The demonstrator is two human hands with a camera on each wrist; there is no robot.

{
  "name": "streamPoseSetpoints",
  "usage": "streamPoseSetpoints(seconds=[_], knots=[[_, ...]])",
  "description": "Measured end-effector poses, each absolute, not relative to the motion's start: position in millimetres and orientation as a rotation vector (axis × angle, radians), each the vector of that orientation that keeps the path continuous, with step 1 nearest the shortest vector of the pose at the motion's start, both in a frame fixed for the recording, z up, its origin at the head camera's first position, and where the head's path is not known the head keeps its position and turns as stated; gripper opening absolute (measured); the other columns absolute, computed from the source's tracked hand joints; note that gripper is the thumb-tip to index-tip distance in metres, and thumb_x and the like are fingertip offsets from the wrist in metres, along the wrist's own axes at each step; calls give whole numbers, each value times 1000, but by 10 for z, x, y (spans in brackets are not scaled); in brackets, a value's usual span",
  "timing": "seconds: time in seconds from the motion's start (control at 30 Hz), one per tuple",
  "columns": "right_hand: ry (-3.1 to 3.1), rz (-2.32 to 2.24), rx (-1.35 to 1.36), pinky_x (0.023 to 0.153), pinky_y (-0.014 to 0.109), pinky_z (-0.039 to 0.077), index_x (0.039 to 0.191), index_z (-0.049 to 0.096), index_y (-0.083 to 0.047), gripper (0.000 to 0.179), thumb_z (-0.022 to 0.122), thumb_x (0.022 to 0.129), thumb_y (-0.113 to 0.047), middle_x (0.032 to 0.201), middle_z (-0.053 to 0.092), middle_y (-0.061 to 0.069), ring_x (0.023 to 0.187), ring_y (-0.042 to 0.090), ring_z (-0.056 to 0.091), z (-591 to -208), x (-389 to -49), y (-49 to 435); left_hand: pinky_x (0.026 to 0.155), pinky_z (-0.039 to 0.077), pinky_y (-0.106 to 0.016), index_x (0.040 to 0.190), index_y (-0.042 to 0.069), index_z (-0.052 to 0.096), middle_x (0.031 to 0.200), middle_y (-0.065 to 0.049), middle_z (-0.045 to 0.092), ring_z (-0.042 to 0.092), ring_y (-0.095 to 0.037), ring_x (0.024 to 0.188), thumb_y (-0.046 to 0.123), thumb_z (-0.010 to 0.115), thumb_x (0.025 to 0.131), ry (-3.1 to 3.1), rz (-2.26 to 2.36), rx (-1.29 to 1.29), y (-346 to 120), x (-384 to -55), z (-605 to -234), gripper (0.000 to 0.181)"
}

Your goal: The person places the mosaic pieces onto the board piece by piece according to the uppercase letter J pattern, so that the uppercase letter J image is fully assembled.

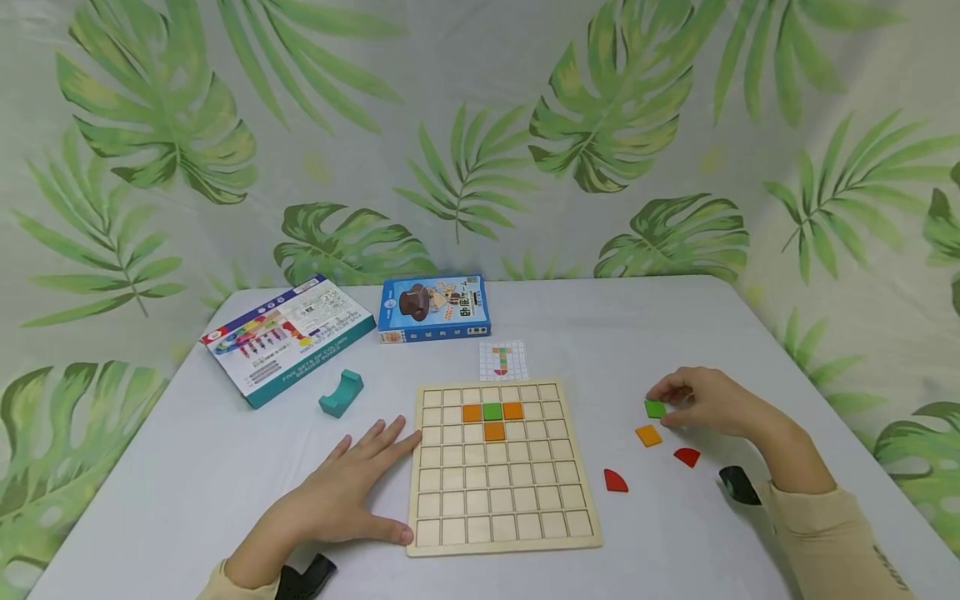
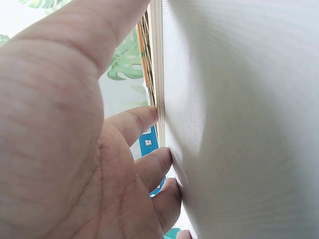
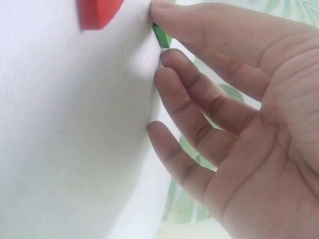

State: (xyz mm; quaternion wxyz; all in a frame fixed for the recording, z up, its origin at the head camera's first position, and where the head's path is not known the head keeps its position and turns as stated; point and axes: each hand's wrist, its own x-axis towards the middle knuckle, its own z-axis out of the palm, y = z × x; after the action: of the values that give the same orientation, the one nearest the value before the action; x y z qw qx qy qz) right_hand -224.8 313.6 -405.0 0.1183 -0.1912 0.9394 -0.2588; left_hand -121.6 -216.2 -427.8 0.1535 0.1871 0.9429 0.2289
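A square wooden grid board (image 1: 522,503) lies on the table, with three orange tiles (image 1: 494,431) and a green tile (image 1: 492,412) set in its upper cells. My left hand (image 1: 339,493) is spread flat beside it, thumb and fingertips against the board's left edge, as the left wrist view also shows. Over to the right, my right hand (image 1: 718,406) pinches a loose green square tile (image 1: 655,409) between thumb and fingers, low at the tabletop. Its other fingers (image 3: 172,92) are bent loosely near the cloth. Close by lie an orange square tile (image 1: 648,436) and two red quarter-round tiles (image 1: 615,481).
A small pattern card (image 1: 504,361) lies just beyond the board. Behind are a blue box (image 1: 434,308) and a white and teal box (image 1: 288,337). A teal curved block (image 1: 342,394) stands left of the board. A leaf-print cloth (image 1: 465,167) hangs at the back.
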Motion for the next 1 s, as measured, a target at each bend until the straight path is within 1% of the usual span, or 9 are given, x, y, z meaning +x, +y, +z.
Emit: streamPoseSetpoints(seconds=[0.23, 0.37, 0.63, 0.87, 1.0], knots=[[2758, -758, -537, 85, 21, 58, 116, 78, -6, 32, 89, 87, -17, 114, 77, 6, 103, 21, 68, -4073, -2255, 3130, 128, 9, -79, 169, 28, 36, 181, -8, 22, 14, -43, 168, 74, 88, 70, 2708, 662, 549, -2166, -1210, -4268, 121], [2768, -759, -541, 84, 21, 59, 115, 78, -4, 31, 89, 88, -16, 113, 77, 7, 101, 20, 69, -4093, -2258, 3135, 129, 8, -78, 169, 29, 36, 181, -7, 21, 13, -42, 168, 74, 88, 70, 2708, 658, 548, -2163, -1215, -4271, 121], [2791, -737, -567, 84, 20, 59, 113, 79, -6, 30, 88, 89, -20, 110, 77, 4, 99, 17, 68, -4129, -2282, 3116, 130, 8, -77, 169, 30, 37, 181, -5, 20, 13, -41, 169, 74, 88, 70, 2710, 652, 539, -2164, -1221, -4283, 120], [2792, -751, -606, 86, 22, 60, 113, 78, -7, 30, 89, 89, -22, 110, 77, 2, 99, 17, 69, -4127, -2290, 3026, 130, 8, -77, 169, 30, 37, 181, -5, 20, 13, -41, 169, 74, 88, 70, 2709, 654, 538, -2161, -1221, -4282, 120], [2796, -752, -642, 87, 25, 60, 113, 78, -7, 31, 89, 89, -23, 110, 78, 2, 101, 19, 71, -4108, -2301, 2961, 130, 7, -77, 169, 31, 37, 182, -4, 20, 13, -40, 169, 74, 89, 70, 2705, 658, 533, -2155, -1215, -4273, 120]])
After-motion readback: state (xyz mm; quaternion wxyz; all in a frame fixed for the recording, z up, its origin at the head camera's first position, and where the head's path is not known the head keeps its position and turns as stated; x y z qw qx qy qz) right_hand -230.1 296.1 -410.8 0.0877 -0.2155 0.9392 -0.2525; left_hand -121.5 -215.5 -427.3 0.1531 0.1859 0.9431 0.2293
